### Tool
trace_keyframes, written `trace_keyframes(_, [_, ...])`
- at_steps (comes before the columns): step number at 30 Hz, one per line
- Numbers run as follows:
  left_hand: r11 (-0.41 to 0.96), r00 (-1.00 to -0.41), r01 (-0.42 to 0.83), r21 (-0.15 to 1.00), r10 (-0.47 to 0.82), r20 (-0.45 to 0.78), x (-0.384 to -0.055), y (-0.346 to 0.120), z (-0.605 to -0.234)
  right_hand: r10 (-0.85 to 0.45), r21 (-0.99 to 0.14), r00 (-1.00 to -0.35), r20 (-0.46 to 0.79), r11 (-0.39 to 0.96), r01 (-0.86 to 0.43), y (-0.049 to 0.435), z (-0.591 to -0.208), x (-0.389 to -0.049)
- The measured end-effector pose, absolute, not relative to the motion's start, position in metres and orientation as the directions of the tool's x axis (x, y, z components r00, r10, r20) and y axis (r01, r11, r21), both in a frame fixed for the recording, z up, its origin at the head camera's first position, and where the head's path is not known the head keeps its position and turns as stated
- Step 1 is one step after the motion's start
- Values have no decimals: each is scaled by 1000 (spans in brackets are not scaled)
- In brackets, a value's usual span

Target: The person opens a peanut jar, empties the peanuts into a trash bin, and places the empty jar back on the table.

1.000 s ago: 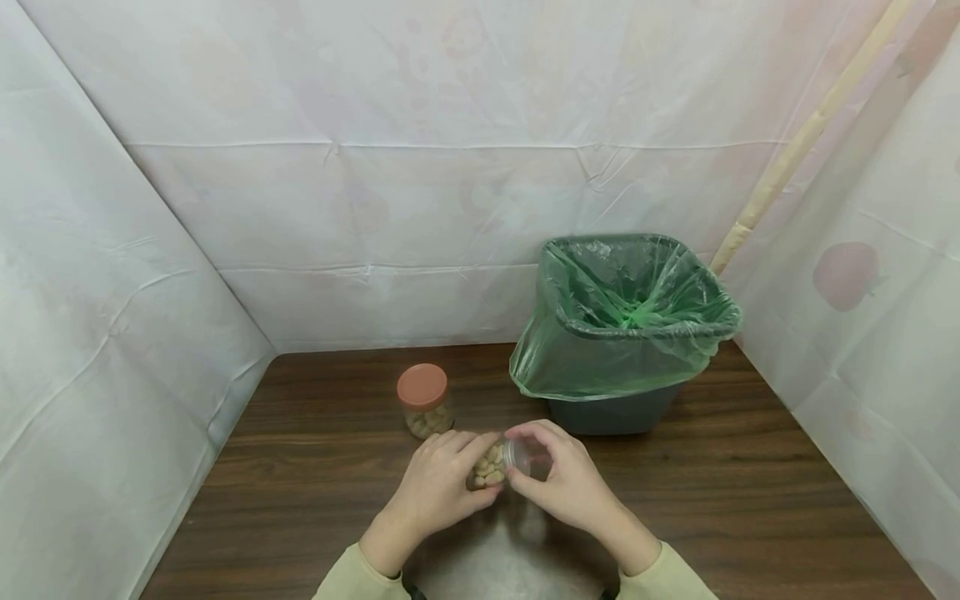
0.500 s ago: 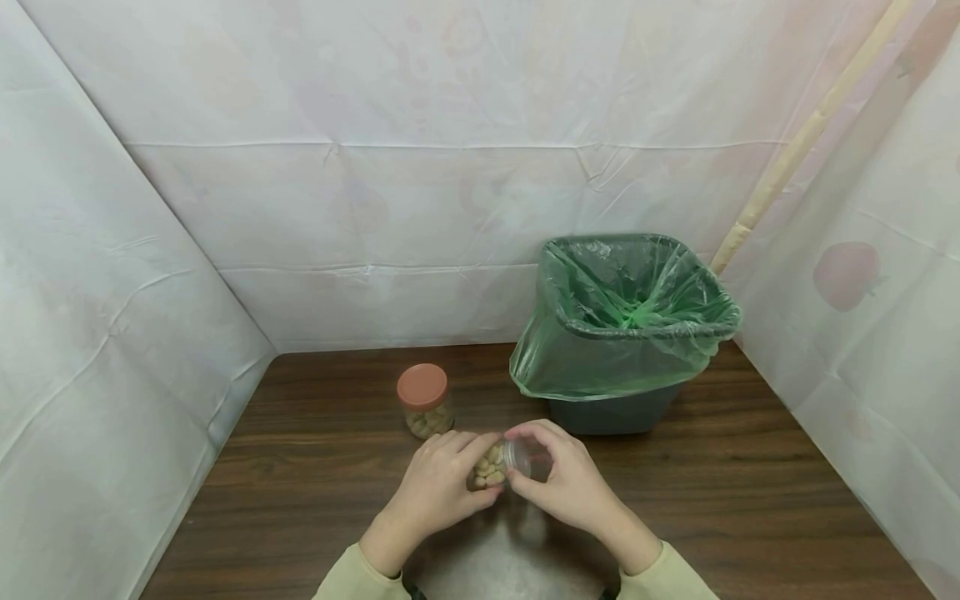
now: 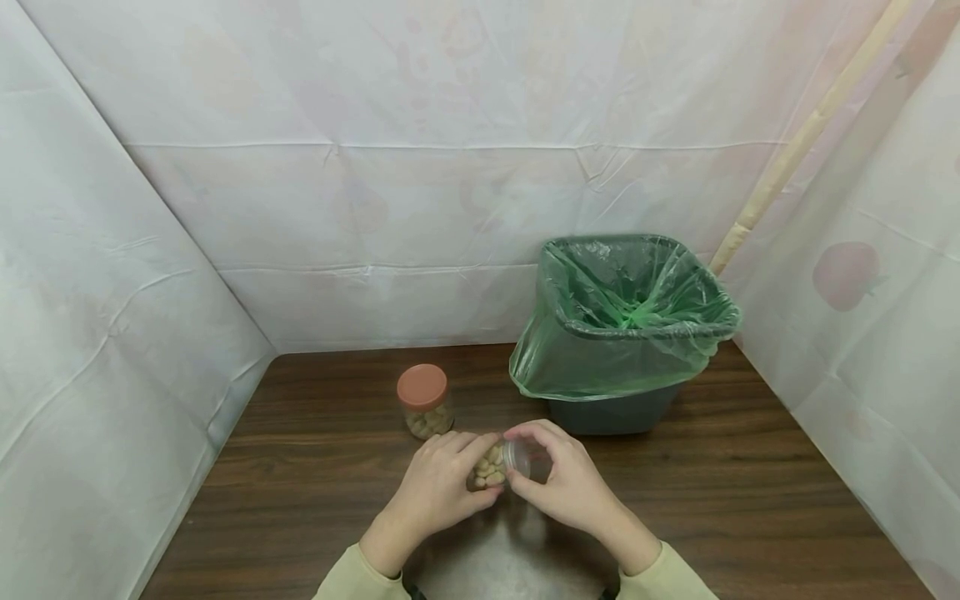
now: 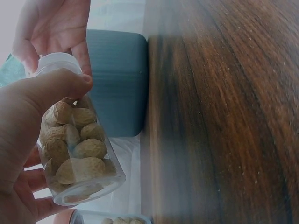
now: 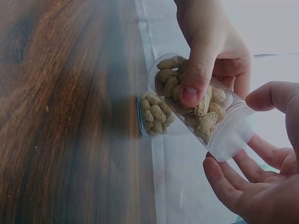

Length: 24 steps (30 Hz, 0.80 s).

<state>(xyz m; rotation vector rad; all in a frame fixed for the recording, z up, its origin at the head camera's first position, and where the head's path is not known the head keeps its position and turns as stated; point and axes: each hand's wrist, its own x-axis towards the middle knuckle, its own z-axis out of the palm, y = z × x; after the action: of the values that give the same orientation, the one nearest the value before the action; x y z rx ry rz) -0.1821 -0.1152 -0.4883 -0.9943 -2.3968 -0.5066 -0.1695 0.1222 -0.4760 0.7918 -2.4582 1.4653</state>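
No readable text, labels, brands, numbers or signs in any view.
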Motion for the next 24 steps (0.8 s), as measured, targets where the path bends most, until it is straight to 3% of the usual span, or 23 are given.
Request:
trace_keyframes(9, [668, -606, 731, 136, 546, 579, -182, -115, -488, -325, -781, -857, 401, 367, -505, 121, -474, -167])
trace_keyframes(18, [696, -593, 714, 81, 538, 599, -183, -115, -489, -143, -861, -955, 261, 412, -298, 117, -470, -165])
trace_keyframes(24, [701, -587, 710, 66, 536, 606, -183, -115, -491, -94, -874, -980, 178, 442, -201, 115, -468, -165])
